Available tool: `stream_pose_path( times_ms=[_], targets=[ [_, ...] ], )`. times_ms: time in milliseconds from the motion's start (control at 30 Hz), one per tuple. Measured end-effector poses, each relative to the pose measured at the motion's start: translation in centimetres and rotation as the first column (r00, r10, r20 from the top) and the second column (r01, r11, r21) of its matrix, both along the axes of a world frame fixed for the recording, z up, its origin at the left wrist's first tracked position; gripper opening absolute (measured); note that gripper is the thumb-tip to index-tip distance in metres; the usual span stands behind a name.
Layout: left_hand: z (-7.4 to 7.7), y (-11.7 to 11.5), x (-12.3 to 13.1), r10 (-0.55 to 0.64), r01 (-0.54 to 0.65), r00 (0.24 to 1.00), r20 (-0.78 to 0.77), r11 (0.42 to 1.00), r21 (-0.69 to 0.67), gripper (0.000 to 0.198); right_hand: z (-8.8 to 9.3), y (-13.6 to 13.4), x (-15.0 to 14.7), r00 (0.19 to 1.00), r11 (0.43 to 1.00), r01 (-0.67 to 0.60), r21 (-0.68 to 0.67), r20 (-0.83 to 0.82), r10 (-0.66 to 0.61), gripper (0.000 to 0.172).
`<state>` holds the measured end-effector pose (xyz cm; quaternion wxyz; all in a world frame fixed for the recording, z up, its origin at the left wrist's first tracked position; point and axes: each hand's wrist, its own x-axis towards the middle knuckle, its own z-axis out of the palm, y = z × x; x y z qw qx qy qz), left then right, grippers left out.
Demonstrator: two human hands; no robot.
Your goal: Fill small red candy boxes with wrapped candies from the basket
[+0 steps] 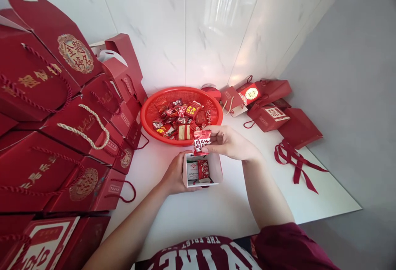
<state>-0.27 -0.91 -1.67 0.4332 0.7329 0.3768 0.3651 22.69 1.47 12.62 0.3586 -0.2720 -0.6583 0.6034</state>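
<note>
My left hand [177,171] is closed round the left side of a small open gift box [219,174] with a white inside. In the box lie a red wrapped candy [203,169] and a white packet with red print [192,171]. Just above the box's far edge, my right hand [227,141] pinches a red and white candy packet [202,142] between thumb and fingers. Behind both hands stands a red plastic basket [145,122], holding many wrapped sweets in red, pink and yellow.
Stacked red gift boxes [80,138] with rope handles fill the left side. More red boxes [267,117] lie at the back right, near a loose dark red ribbon [293,158]. The white table [173,216] meets a tiled wall [161,26] behind and a grey wall at right.
</note>
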Motion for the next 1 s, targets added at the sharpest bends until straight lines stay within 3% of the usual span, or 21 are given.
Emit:
stream_pose_path(
  times_ms=[167,267,433,633,1000],
  targets=[
    [0.2,0.0,-0.5,-0.011,0.019,0.999,-0.043,0.982,0.191,0.119,0.7,-1.3,0.6,0.999,0.987,0.011,-0.160,-0.029,-0.015,0.038],
    [0.6,0.1,-0.2,-0.045,0.052,0.998,-0.037,0.973,0.225,0.116,0.8,-1.4,0.8,0.999,0.992,0.027,-0.123,-0.034,-0.031,0.037],
    [1.0,0.3,0.3,-0.093,0.097,0.995,-0.034,0.985,0.142,0.112,0.7,-1.5,1.7,0.995,0.997,0.080,0.012,-0.067,-0.079,0.038],
    [0.7,0.3,0.5,-0.151,0.162,0.984,0.098,0.980,-0.117,0.101,1.3,-1.7,1.8,0.995,0.997,0.083,0.004,-0.057,-0.083,0.034],
    [1.3,0.3,0.5,-0.174,0.194,0.973,0.153,0.973,-0.126,0.097,1.9,-2.0,2.0,0.998,0.998,0.018,0.052,-0.061,-0.015,0.026]
  ],
)
